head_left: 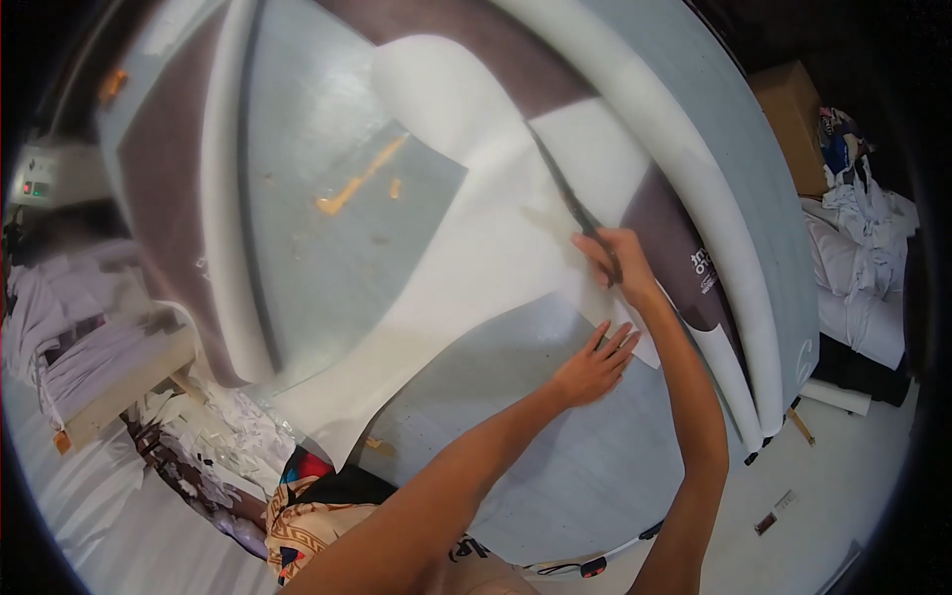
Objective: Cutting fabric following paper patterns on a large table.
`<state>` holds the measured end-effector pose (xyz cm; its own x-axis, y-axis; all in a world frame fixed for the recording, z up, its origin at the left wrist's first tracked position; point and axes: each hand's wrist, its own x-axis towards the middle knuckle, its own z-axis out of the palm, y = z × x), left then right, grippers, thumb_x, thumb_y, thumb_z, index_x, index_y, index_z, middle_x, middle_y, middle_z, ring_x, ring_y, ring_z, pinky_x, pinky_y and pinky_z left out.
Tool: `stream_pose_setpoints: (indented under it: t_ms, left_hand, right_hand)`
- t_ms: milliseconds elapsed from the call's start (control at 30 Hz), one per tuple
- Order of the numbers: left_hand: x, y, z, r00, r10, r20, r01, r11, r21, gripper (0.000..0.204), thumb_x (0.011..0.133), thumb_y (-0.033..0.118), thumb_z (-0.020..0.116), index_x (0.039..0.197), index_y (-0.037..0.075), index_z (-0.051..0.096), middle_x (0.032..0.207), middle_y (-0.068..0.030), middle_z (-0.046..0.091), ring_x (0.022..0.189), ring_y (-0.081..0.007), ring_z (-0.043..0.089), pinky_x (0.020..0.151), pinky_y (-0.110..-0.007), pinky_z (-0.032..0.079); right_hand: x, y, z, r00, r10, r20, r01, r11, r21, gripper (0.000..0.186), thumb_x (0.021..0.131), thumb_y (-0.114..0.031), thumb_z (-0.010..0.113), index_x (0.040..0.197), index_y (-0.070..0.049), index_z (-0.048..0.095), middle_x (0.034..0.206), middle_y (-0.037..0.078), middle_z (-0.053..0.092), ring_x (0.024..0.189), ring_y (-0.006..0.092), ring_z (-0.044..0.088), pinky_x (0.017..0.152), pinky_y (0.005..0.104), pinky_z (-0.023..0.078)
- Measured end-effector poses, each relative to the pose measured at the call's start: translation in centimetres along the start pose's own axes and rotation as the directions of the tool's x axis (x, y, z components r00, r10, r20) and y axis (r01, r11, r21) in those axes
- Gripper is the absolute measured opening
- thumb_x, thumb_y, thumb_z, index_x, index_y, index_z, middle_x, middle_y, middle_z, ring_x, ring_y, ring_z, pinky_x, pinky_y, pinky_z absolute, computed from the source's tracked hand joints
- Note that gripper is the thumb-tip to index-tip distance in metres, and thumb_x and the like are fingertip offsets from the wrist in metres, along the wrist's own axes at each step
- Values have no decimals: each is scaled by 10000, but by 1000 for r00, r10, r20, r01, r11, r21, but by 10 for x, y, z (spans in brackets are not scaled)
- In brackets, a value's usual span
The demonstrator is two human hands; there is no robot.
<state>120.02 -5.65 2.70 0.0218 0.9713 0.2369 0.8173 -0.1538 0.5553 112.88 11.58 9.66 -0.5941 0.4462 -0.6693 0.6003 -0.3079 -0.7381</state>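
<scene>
A large white sheet (451, 288) lies across the grey table (461, 407), with a wide rounded top and a curved lower edge. My right hand (620, 260) is closed on the handles of long dark scissors (570, 188), whose blades point up-left along the sheet beside a boundary between its white layers. My left hand (595, 365) lies flat, fingers spread, on the lower right part of the sheet, just below the scissors. Dark brown sheet pieces (669, 218) show around the white one at the top and right, partly under it.
Long white padded rolls (228, 188) curve along both sides of the table. A cardboard box (783, 119) and white fabric piles (853, 278) sit at the right. A wooden-edged stand (119, 387) with lilac cloth, scraps, and an electrical panel (40, 174) are at the left.
</scene>
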Motion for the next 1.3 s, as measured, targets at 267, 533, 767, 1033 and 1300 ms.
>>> stream_pose_setpoints:
  t_ms: [267,533,767,1033,1300]
  left_hand:
    - [-18,-104,-131,851,-241,-466,190,970,-154,343,823,41,655,1163,22,607,1105,-165,655,978,-342,636,848,-461,476]
    - [-21,-252,-183,922,-316,-225,378,864,332,613,931,464,591,1489,249,459,1593,-164,310,1459,-419,269,1087,-735,167]
    - [-18,-249,-187,926,-294,-238,359,881,307,599,902,439,612,1451,224,505,1571,-176,337,1458,-433,266,1089,-738,168]
    - [-19,-250,-189,927,-314,-203,366,872,326,604,903,447,599,1452,217,498,1580,-198,311,1462,-457,243,1081,-753,157]
    - [-19,-255,-189,927,-316,-203,366,881,299,597,902,454,590,1443,214,508,1584,-201,300,1468,-462,227,1079,-762,141]
  right_hand:
    - [-13,4,-2,1000,-2,-24,1,999,-45,483,866,-422,777,601,-119,511,489,-36,476,392,48,442,396,222,327]
    - [-4,-7,15,1000,-4,-28,2,995,-100,479,868,-405,780,605,-115,505,500,-46,463,390,43,441,391,219,324]
    - [2,-14,13,999,-48,-9,48,999,24,447,866,-366,789,622,-109,517,515,-47,469,395,42,443,384,216,330]
    - [20,-27,14,999,-45,5,45,998,-46,420,854,-382,794,655,-87,571,528,-41,481,401,48,447,391,223,337]
    - [31,-54,13,1000,-26,17,28,996,-89,410,853,-366,796,648,-98,563,532,-47,478,414,50,446,402,229,332]
